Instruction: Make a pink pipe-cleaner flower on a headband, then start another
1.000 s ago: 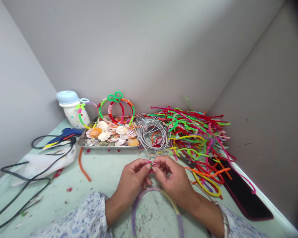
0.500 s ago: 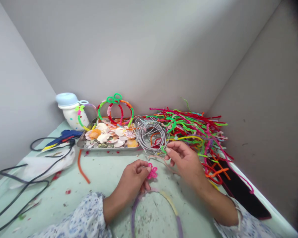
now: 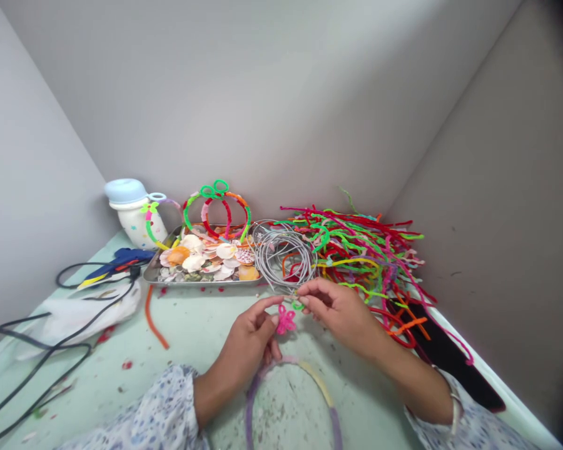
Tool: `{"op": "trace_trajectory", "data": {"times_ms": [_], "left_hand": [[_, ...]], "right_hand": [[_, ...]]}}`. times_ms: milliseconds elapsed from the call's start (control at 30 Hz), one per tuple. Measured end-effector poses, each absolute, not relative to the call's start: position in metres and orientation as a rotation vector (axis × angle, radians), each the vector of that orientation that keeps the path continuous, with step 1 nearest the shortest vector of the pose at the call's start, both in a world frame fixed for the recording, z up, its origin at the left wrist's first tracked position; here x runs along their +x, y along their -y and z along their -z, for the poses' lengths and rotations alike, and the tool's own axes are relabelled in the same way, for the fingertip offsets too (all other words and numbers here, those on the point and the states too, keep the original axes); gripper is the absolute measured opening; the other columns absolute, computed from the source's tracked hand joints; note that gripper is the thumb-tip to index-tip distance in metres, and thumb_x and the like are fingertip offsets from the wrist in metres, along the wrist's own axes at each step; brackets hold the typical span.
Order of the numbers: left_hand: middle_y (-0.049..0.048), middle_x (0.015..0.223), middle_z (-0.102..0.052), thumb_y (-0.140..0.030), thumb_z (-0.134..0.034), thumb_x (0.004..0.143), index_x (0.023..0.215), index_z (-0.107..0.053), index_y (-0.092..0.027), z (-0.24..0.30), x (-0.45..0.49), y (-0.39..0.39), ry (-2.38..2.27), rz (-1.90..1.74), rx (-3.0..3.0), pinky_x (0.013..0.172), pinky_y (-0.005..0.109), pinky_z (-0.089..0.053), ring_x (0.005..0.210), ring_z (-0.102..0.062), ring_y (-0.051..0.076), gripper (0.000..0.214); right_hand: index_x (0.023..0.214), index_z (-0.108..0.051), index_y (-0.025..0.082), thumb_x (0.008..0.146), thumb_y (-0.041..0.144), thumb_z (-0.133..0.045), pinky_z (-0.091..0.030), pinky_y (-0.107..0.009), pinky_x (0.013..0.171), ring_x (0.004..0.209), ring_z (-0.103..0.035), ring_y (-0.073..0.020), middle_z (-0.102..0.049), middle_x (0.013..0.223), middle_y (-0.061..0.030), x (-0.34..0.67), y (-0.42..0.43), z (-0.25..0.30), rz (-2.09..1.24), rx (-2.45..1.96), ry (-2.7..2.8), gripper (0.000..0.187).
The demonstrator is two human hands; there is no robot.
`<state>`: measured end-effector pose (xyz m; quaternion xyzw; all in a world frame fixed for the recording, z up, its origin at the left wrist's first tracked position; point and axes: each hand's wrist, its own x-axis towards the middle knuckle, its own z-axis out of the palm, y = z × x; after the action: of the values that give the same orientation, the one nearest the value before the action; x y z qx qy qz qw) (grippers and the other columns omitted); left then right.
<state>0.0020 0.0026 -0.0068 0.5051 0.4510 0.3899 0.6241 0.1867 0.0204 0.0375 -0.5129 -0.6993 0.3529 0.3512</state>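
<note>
My left hand (image 3: 251,337) is closed, thumb and fingers pinching the edge of a pink pipe-cleaner flower (image 3: 286,320). Just below those fingers stands the top of a headband (image 3: 316,375) wrapped in purple, pale pink and yellow; whether the flower is joined to it I cannot tell. My right hand (image 3: 340,315) pinches a small green pipe-cleaner loop (image 3: 298,305) just beyond the flower's upper right. A thin pale strand runs between the fingertips of both hands, too fine to make out clearly.
Behind my hands lie a coil of grey wire (image 3: 281,256), a metal tray (image 3: 201,284) of seashells with finished headbands (image 3: 218,212), and a heap of pipe cleaners (image 3: 366,244). A blue-lidded bottle (image 3: 131,212), a blue glue gun (image 3: 117,262) and a black cable (image 3: 75,340) are at left.
My right hand has moved left and slightly down, bringing the green loop close to the pink flower. The left hand keeps its hold, its index finger now stretched further toward the right hand.
</note>
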Motion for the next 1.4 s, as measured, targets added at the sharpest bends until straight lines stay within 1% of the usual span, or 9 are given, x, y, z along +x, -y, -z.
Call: {"op": "trace_trajectory", "data": {"times_ms": [167, 267, 333, 500, 600, 767, 967, 1233, 1400], "left_hand": [[-0.0016, 0.056, -0.062, -0.042, -0.054, 0.083, 0.127, -0.05, -0.021, 0.006, 0.004, 0.001, -1.073, -0.87, 1.169, 0.031, 0.017, -0.032, 0.031, -0.047, 0.009, 0.049], [-0.0059, 0.043, -0.05, -0.043, -0.056, 0.082, 0.11, -0.061, -0.017, 0.002, 0.005, 0.003, -1.132, -0.895, 1.188, 0.032, 0.016, -0.028, 0.03, -0.038, 0.007, 0.039], [-0.0075, 0.043, -0.044, -0.04, -0.061, 0.079, 0.097, -0.065, -0.016, 0.0, 0.005, 0.003, -1.142, -0.972, 1.213, 0.035, 0.015, -0.027, 0.035, -0.036, 0.005, 0.03], [-0.0038, 0.056, -0.056, -0.033, -0.066, 0.075, 0.088, -0.064, -0.014, -0.002, 0.006, 0.0, -1.16, -1.041, 1.223, 0.039, 0.016, -0.032, 0.04, -0.039, 0.005, 0.022], [-0.0033, 0.055, -0.057, -0.031, -0.065, 0.076, 0.08, -0.062, -0.014, -0.003, 0.006, -0.001, -1.148, -1.063, 1.211, 0.04, 0.017, -0.035, 0.041, -0.043, 0.006, 0.018], [-0.0035, 0.054, -0.059, -0.03, -0.064, 0.078, 0.078, -0.057, -0.016, -0.008, 0.004, 0.001, -1.082, -1.092, 1.17, 0.044, 0.016, -0.036, 0.045, -0.049, 0.007, 0.015], [-0.0029, 0.055, -0.061, -0.031, -0.062, 0.081, 0.079, -0.055, -0.017, -0.01, 0.001, 0.003, -1.053, -1.14, 1.164, 0.049, 0.017, -0.038, 0.049, -0.051, 0.008, 0.016], [-0.0039, 0.056, -0.059, -0.034, -0.061, 0.082, 0.079, -0.054, -0.018, -0.01, 0.001, 0.003, -1.098, -1.189, 1.141, 0.051, 0.018, -0.039, 0.052, -0.05, 0.009, 0.018], [-0.0045, 0.053, -0.057, -0.034, -0.061, 0.082, 0.08, -0.052, -0.018, -0.008, 0.002, 0.002, -1.085, -1.121, 1.142, 0.05, 0.018, -0.038, 0.049, -0.048, 0.009, 0.018]], "right_hand": [[0.094, -0.064, 0.023, 0.085, 0.016, -0.052, -0.045, -0.024, 0.069, 0.075, -0.061, -0.0131, -0.068, 0.087, 0.0012, 0.187, -0.019, -0.037, -0.729, -1.258, 1.964, 0.017], [0.096, -0.064, 0.023, 0.084, 0.012, -0.052, -0.045, -0.026, 0.075, 0.083, -0.062, -0.0143, -0.068, 0.091, 0.0001, 0.185, -0.017, -0.037, -0.585, -1.175, 2.05, 0.019], [0.096, -0.063, 0.022, 0.085, 0.011, -0.052, -0.045, -0.026, 0.075, 0.084, -0.061, -0.0146, -0.068, 0.091, -0.0007, 0.183, -0.014, -0.036, -0.513, -1.113, 2.103, 0.019], [0.097, -0.062, 0.022, 0.088, 0.014, -0.051, -0.045, -0.027, 0.077, 0.085, -0.061, -0.0153, -0.067, 0.092, -0.0025, 0.176, -0.007, -0.033, -0.51, -1.03, 2.142, 0.017], [0.093, -0.062, 0.022, 0.085, 0.012, -0.053, -0.045, -0.027, 0.074, 0.082, -0.061, -0.0147, -0.066, 0.089, -0.0008, 0.173, -0.008, -0.029, -0.645, -1.08, 2.004, 0.016], [0.081, -0.055, 0.02, 0.08, 0.019, -0.059, -0.045, -0.024, 0.063, 0.065, -0.058, -0.0116, -0.059, 0.073, 0.0035, 0.17, -0.013, -0.024, -1.211, -1.116, 1.48, 0.004], [0.077, -0.052, 0.018, 0.076, 0.022, -0.065, -0.043, -0.022, 0.06, 0.059, -0.054, -0.0099, -0.057, 0.063, 0.0049, 0.165, -0.011, -0.022, -1.588, -1.008, 1.103, 0.014], [0.074, -0.047, 0.019, 0.071, 0.019, -0.064, -0.036, -0.02, 0.054, 0.053, -0.052, -0.0091, -0.057, 0.058, 0.0049, 0.159, -0.004, -0.024, -1.698, -1.016, 0.988, 0.017], [0.073, -0.044, 0.02, 0.074, 0.016, -0.055, -0.035, -0.021, 0.052, 0.051, -0.048, -0.0099, -0.052, 0.055, 0.0061, 0.158, -0.003, -0.023, -1.523, -1.114, 1.2, 0.012]]}}
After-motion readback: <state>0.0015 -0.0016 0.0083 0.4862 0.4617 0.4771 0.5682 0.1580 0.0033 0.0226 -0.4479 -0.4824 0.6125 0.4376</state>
